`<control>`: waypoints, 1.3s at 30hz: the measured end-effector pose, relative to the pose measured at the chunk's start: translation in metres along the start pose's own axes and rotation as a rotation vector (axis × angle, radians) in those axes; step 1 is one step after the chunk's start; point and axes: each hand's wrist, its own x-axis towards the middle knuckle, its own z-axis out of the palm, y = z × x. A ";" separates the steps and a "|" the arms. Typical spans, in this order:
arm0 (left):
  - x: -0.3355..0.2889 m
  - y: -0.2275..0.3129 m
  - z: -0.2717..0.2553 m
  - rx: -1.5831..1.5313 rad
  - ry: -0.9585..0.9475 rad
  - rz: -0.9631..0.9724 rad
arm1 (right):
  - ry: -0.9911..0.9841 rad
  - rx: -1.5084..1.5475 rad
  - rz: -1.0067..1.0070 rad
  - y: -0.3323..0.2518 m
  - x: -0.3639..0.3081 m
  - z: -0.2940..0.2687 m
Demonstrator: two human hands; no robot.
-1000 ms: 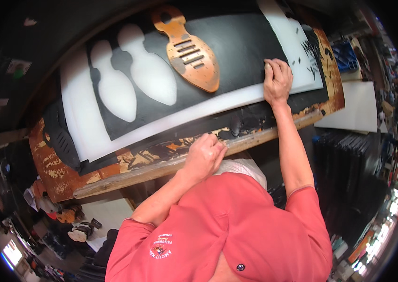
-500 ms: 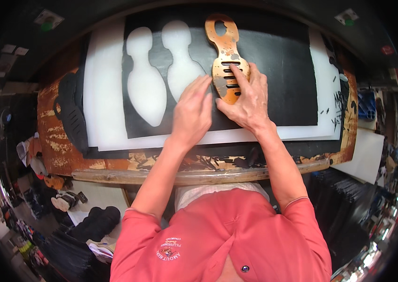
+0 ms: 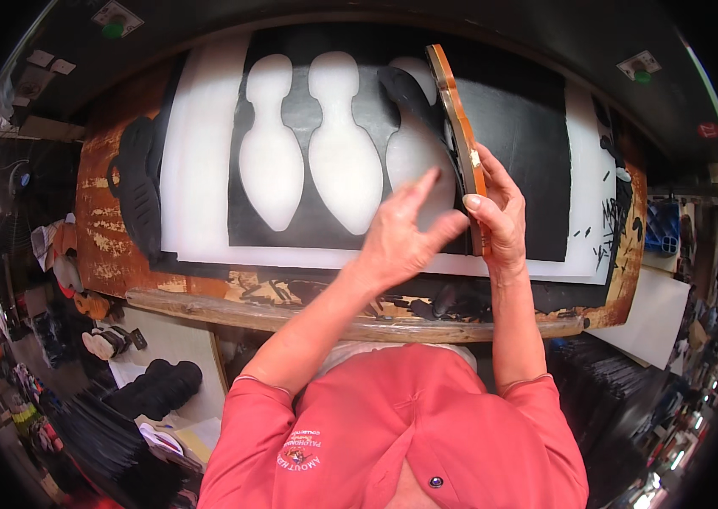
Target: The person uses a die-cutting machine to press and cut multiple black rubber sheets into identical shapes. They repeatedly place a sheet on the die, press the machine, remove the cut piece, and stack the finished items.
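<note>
R hand has the wooden template tipped up on its long edge, thumb on the near face, fingers wrapped behind – firm closed grip at the template's lower end, near the black sheet's front edge. Template long axis runs away from the person, leaning slightly left at the top; it stands roughly mid-sheet, just right of the third cutout. A black cut piece hangs off the template's left face near the top, partly peeled, looks still touching it. L hand is just beside the R, touching it at the fingertips, fingers half spread, palm empty – grip open, holding nothing. So the cut piece lies up and away from the L hand, on the L hand's side of the template; L is the nearer free hand. Two more bottle-shaped cutouts to the left show the white board underneath. All sits on a worn wooden counter; dark pieces stacked at its left end.
</note>
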 end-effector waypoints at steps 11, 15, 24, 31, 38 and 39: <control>-0.022 -0.019 -0.047 -0.681 0.277 -0.485 | 0.055 0.071 -0.024 0.004 0.000 -0.009; -0.037 -0.017 -0.079 -0.483 0.208 -0.685 | 0.073 0.027 -0.070 -0.001 -0.008 -0.015; -0.044 -0.006 -0.094 -0.588 0.142 -0.737 | 0.268 -0.951 -0.181 -0.004 -0.031 -0.037; -0.035 -0.010 -0.096 -0.643 0.049 -0.659 | 0.262 -1.389 -0.406 -0.008 -0.010 -0.012; -0.005 -0.032 -0.115 -0.574 -0.280 -0.268 | -0.147 -0.977 -0.389 0.008 0.073 0.043; 0.001 -0.035 -0.113 -0.669 -0.287 -0.272 | -0.180 -0.934 -0.211 0.015 0.081 0.047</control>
